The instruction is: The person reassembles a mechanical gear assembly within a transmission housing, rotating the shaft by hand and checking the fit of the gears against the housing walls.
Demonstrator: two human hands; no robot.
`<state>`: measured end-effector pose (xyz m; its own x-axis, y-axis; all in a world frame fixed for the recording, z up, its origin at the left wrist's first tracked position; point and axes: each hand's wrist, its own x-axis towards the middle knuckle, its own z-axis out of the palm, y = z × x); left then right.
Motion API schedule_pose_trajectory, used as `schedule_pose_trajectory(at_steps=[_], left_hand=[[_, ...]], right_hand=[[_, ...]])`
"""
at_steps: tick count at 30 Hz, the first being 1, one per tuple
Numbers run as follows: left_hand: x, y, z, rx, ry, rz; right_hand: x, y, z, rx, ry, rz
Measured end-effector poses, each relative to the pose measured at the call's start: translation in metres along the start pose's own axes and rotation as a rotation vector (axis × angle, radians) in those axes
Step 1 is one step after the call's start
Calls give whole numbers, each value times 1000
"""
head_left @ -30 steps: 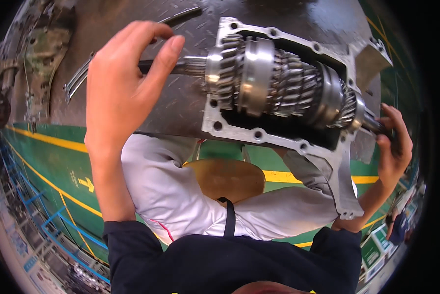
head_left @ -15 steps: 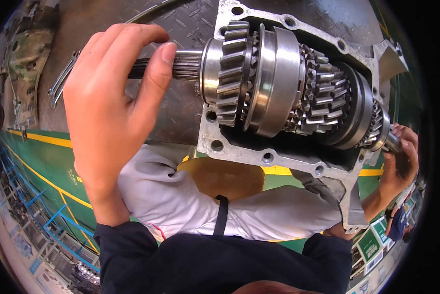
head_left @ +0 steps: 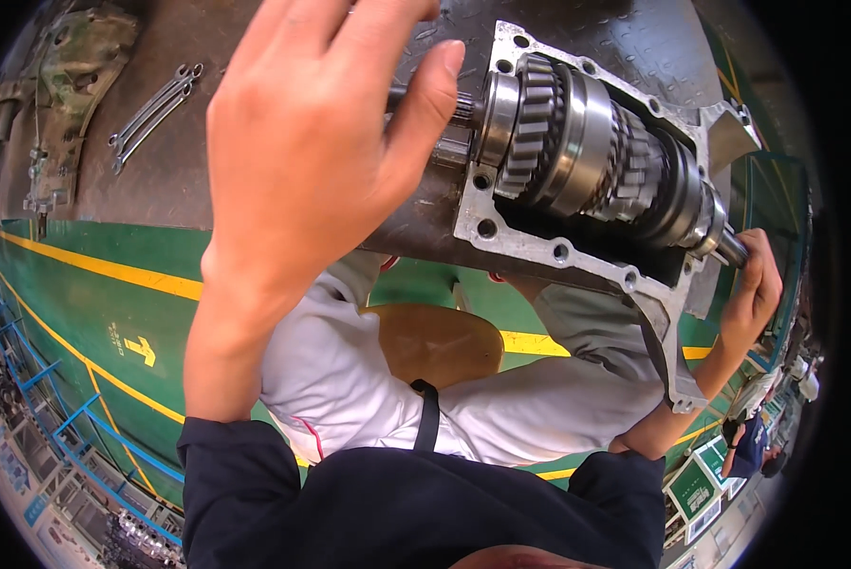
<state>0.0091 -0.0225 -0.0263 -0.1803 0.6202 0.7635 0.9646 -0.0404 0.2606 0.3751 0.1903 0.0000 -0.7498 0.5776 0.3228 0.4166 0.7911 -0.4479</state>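
Observation:
A metal gearbox housing (head_left: 672,356) stands on the table in front of me, its long side open. Inside lies a shaft carrying a helical gear (head_left: 533,128), a smooth ring (head_left: 577,142) and several more toothed gears. My left hand (head_left: 302,161) is raised at the housing's left, thumb apart from the curved fingers; it covers part of the splined shaft (head_left: 463,107) and grips nothing that I can see. At the far right, my right hand (head_left: 759,284) closes around the thin shaft end (head_left: 732,248) that sticks out of the assembly.
Wrenches (head_left: 155,116) lie together on the dark metal table (head_left: 184,190), left of my hand. Beyond them is a worn metal casting (head_left: 79,90). A brown stool (head_left: 435,341) stands below the table edge, and another person (head_left: 750,444) is at the lower right.
My left hand has risen and shifted right, looking larger in the view. The housing appears smaller and farther away. My right hand remains at the shaft end.

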Motion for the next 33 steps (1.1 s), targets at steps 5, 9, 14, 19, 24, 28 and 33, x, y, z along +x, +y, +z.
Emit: schedule_pose_trajectory(at_steps=[5,9,14,19,24,28,33], left_hand=[[2,6,1,31,-19,24],[0,2,1,68,-37,23],[6,12,-6,147,-157,-2],[3,16,2,142,-127,-83],[-4,-2,6,171,-86,-95],[-4,-1,8,193,-145,-132],[0,7,1,230,-254,-189]], right_hand=[[-6,21,-2,102,18,95],[-15,15,3,342,70,25],[-13,-6,8,217,87,67],[-4,-6,12,62,95,119],[4,-22,17,206,133,168],[-3,-30,11,254,108,78],[3,-37,18,155,141,-32]])
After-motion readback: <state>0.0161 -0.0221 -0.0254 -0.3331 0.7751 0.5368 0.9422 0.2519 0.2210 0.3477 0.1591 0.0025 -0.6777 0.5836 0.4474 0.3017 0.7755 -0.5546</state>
